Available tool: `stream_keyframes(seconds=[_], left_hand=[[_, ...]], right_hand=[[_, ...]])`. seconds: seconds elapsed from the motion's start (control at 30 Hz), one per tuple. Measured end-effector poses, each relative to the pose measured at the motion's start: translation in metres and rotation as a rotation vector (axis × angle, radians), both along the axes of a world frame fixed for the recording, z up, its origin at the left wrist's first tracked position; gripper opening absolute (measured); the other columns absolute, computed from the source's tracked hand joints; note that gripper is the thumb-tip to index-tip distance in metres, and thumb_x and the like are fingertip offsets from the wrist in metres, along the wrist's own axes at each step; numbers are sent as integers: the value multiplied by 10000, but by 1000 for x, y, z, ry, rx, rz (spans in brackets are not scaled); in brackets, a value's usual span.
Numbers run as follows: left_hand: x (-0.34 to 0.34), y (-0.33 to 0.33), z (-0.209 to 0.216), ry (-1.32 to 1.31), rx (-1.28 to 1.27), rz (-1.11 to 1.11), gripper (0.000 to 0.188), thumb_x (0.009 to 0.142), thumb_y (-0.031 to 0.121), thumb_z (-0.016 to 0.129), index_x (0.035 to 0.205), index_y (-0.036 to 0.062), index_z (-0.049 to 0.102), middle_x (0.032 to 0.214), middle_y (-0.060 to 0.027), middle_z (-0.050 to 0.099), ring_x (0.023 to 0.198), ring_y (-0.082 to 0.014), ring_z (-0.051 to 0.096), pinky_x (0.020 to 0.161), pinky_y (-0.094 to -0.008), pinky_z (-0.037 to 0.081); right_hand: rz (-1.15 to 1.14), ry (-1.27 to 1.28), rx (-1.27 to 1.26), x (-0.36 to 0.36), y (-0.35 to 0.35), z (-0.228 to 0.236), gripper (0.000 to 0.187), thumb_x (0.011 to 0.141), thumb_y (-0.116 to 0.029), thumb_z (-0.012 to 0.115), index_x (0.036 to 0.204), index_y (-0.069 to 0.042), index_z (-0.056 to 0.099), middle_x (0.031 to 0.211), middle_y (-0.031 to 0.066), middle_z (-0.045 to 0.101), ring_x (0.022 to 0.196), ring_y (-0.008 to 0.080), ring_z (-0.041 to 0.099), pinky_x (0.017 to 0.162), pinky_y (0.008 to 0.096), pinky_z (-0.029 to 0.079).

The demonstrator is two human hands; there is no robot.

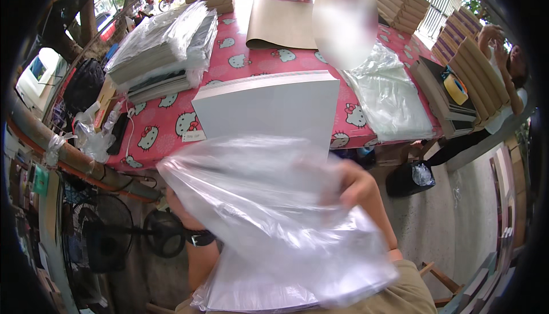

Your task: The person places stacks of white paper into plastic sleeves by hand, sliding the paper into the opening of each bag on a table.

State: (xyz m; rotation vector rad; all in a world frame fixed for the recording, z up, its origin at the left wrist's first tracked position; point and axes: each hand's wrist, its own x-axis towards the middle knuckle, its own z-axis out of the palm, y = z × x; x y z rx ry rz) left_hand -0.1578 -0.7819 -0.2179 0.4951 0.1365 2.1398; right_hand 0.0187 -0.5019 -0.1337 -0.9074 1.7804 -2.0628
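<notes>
A clear plastic bag (246,171) is spread in the air in front of me, blurred by motion. At its right side, my right hand (351,185) is closed on the film, its fingers smeared and partly behind plastic. The bag covers most of my left hand (176,206), so its fingers are hidden; a dark watch (200,237) is on that wrist. More clear plastic sheeting (263,291) lies across my lap. Just beyond the bag, a thick stack of white sheets (269,105) rests on the table's near edge, with a small paper label (193,136) beside it.
The pink patterned table (240,62) carries plastic-wrapped stacks (154,45) at left, brown sheet material (280,22) at the back and flat plastic bags (394,100) at right. Yellow tape (456,89) sits by brown bundles (477,77). A fan (163,233) stands lower left. Other people are nearby.
</notes>
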Motion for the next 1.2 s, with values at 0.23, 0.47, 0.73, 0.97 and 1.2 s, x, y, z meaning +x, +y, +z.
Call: stream_keyframes(seconds=[0.23,0.47,0.73,0.97,1.2], left_hand=[[-1,-9,-61,816,-113,3,518,801,492,486,962,2,533,983,-111,544,845,-191,516,719,-325,431],[-49,-21,32,259,-170,89,432,821,391,481,1061,33,506,838,-73,573,676,-143,530,645,-292,458],[-49,73,120,957,-888,1397,431,676,-9,568,1102,23,511,895,-9,538,711,-77,488,580,-188,385],[-69,41,121,1125,-854,1039,160,723,61,576,875,54,626,792,-37,559,586,-37,467,486,-147,358],[-59,-16,69,351,-920,180,164,791,158,500,907,44,516,760,-16,514,538,-68,427,402,-158,277]], right_hand=[[-638,-258,-899,27,30,-12,240,815,-180,513,970,1,528,867,105,583,766,187,574,650,310,474],[-732,-44,216,14,22,43,267,683,5,624,948,7,591,783,35,607,673,67,545,561,186,437],[-1556,163,557,-38,32,54,176,729,-45,573,895,9,599,581,-27,461,542,38,373,486,196,328],[-1089,-256,-251,-20,37,74,53,760,-55,574,765,-11,602,571,-30,503,530,26,446,459,169,338],[-1000,-512,-311,4,26,21,245,800,-84,553,1030,-2,532,813,45,593,677,97,586,581,244,500]])
